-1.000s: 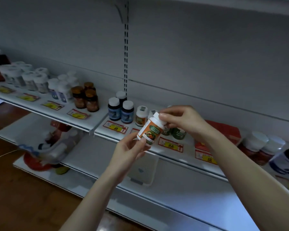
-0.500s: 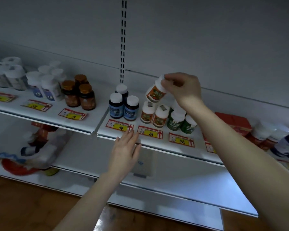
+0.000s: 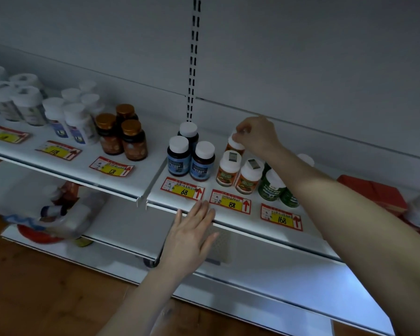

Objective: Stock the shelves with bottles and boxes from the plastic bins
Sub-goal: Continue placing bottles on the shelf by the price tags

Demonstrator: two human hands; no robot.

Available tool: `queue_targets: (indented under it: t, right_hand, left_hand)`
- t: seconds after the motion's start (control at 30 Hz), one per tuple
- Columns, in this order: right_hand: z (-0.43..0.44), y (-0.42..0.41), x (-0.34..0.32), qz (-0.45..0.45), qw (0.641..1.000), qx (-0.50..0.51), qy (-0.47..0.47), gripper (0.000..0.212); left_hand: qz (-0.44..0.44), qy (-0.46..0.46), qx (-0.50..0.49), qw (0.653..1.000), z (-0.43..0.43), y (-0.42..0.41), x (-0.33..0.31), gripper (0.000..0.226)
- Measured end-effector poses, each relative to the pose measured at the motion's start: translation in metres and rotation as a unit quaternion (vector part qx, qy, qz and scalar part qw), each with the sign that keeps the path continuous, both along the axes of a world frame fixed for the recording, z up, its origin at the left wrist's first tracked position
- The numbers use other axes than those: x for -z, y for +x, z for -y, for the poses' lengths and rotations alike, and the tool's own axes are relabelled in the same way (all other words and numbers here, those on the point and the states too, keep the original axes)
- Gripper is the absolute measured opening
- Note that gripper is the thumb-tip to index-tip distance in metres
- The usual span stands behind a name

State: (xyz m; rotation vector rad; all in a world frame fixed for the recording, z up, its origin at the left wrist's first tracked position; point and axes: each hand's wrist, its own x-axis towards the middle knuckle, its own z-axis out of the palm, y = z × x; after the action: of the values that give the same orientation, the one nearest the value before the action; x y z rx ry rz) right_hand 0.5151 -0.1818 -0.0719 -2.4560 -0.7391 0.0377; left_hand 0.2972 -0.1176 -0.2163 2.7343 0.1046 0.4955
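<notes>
- Dim shop aisle. A plain grey back panel [image 3: 301, 57] is rising behind a long white metal shelf [image 3: 121, 175]. The landmark for all positions is the red-and-yellow price tag marked 88 [image 3: 230, 202], which is lying flat near the shelf's front edge.
- The right hand [image 3: 257, 138] is reaching in well behind the tag. Its fingers are curling down and gripping the white cap of a white plastic bottle with an orange label [image 3: 232, 147].
- The held bottle is sitting roughly upright, straight behind the tag. Two matching orange-labelled bottles [image 3: 228, 170] just behind the tag are hiding its base, so I cannot tell whether it is resting on the shelf.
- The left hand [image 3: 192, 234] is hovering just below and left of the tag, at the shelf's front edge. Its fingers are lying straight and holding nothing. Contact with the edge is unclear.
- Three dark bottles with blue labels and white caps [image 3: 178, 156] are standing behind and left of the tag.
- Green-labelled white-capped bottles [image 3: 272, 185] are standing behind and right of the tag.
- A clear plastic bin [image 3: 58, 221] is sitting far left of and below the tag. Its contents are blurred.
</notes>
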Motion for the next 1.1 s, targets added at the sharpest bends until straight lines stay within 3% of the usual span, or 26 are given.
queue_targets:
  t: [0.13, 0.47, 0.63, 0.83, 0.97, 1.1]
  right_hand:
    - [-0.003, 0.0, 0.004, -0.027, 0.999, -0.016, -0.037, 0.026]
    - [0.003, -0.006, 0.007, -0.054, 0.998, -0.021, -0.028, 0.025]
    - [0.005, -0.015, 0.008, 0.028, 0.999, -0.023, 0.012, 0.028]
    - [-0.035, -0.063, -0.014, 0.083, 0.986, -0.116, 0.091, 0.029]
    - [-0.093, -0.114, -0.019, 0.087, 0.974, -0.185, 0.095, 0.029]
    - [-0.163, -0.176, -0.008, 0.078, 0.957, -0.254, 0.117, 0.025]
  left_hand:
    - [0.009, -0.001, -0.006, 1.0, 0.0, 0.001, 0.002, 0.06]
    - [0.007, 0.007, -0.013, 1.0, 0.0, 0.0, 0.002, 0.062]
    - [0.006, 0.039, 0.007, 0.999, 0.0, -0.002, -0.011, 0.058]
    - [0.039, 0.035, -0.018, 0.998, -0.016, -0.029, -0.034, 0.052]
    - [0.022, 0.026, -0.052, 0.998, -0.054, -0.068, -0.039, 0.063]
    - [-0.015, 0.023, -0.106, 0.994, -0.112, -0.124, -0.033, 0.056]
